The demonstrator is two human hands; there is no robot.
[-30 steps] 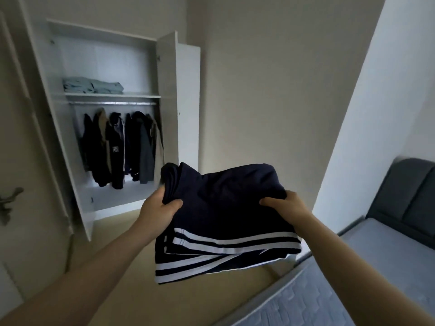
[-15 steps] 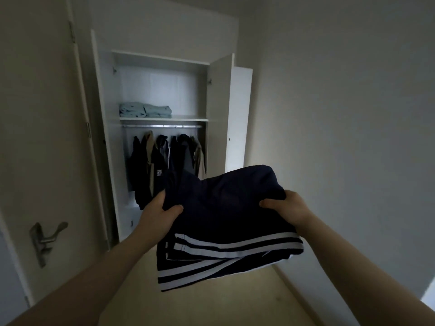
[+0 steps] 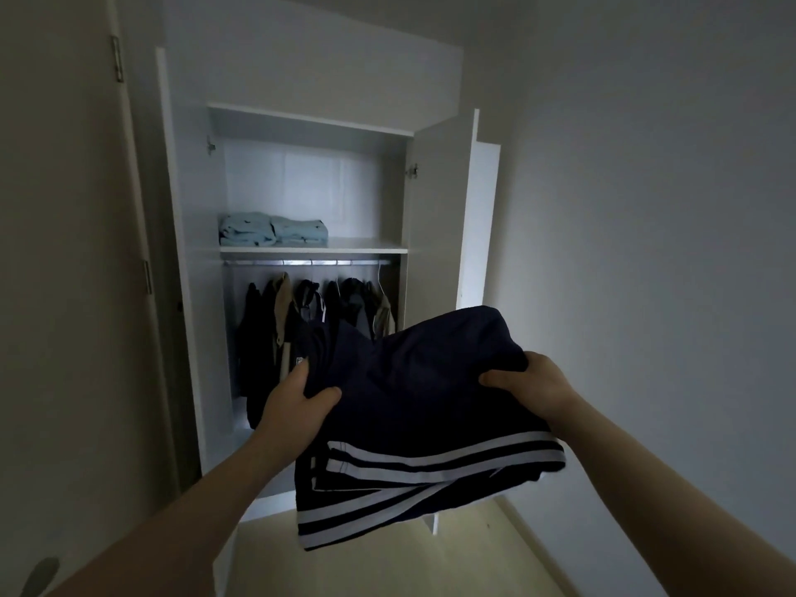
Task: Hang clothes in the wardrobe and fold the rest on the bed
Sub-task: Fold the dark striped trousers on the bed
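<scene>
Two-door white wardrobe (image 3: 435,200) straight ahead between plain walls, standing open. In front of it, held up in the air: folded navy garment (image 3: 430,394) with white stripes along its near edges, covering the lower right of the opening. Behind, dark jackets (image 3: 297,321) hung close together on the rail (image 3: 301,262) under the shelf (image 3: 357,248). Gripping the garment from either side, both hands — left hand (image 3: 297,407) and right hand (image 3: 538,385), thumbs on top, fingers mostly hidden beneath. Up on the shelf's left part, two folded pale-blue pieces (image 3: 273,229) side by side — touching
</scene>
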